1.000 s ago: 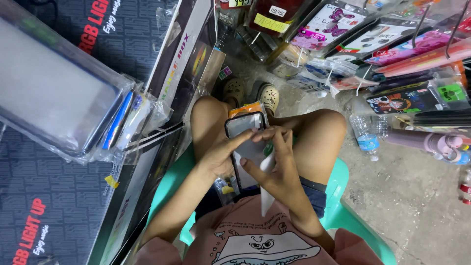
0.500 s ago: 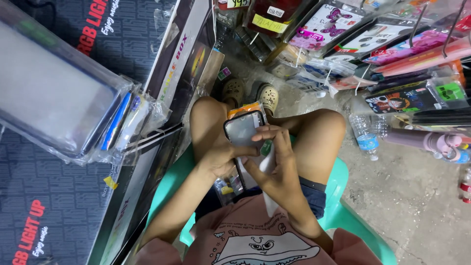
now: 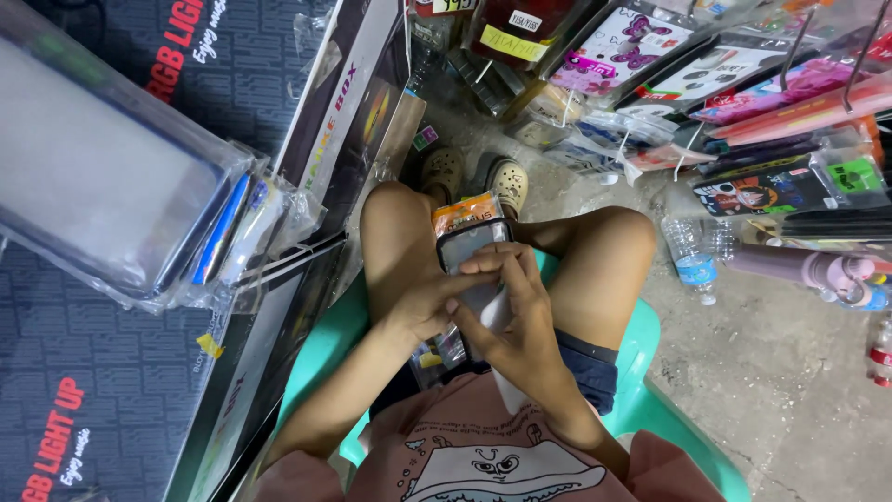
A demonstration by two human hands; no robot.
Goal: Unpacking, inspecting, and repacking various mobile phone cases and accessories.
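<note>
Seated low, the person held a phone (image 3: pixel 467 244) at frame centre, the left hand (image 3: pixel 429 307) gripping its lower edge and the right hand (image 3: pixel 517 311) closed over its face, fingers now curled across the screen where half a second earlier they sat lower. An orange packet (image 3: pixel 462 212) lay behind it over the knees. Below spread a green chair (image 3: pixel 641 372). A water bottle (image 3: pixel 689 256) stood at right, boxes (image 3: pixel 325 167) upper left.

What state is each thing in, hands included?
Left hand: gripping the phone's side.
Right hand: fingers pressed on the phone's face.
Phone: held over the lap, screen dark.
Water bottle: lying on the floor, capped.
Green chair: occupied.
</note>
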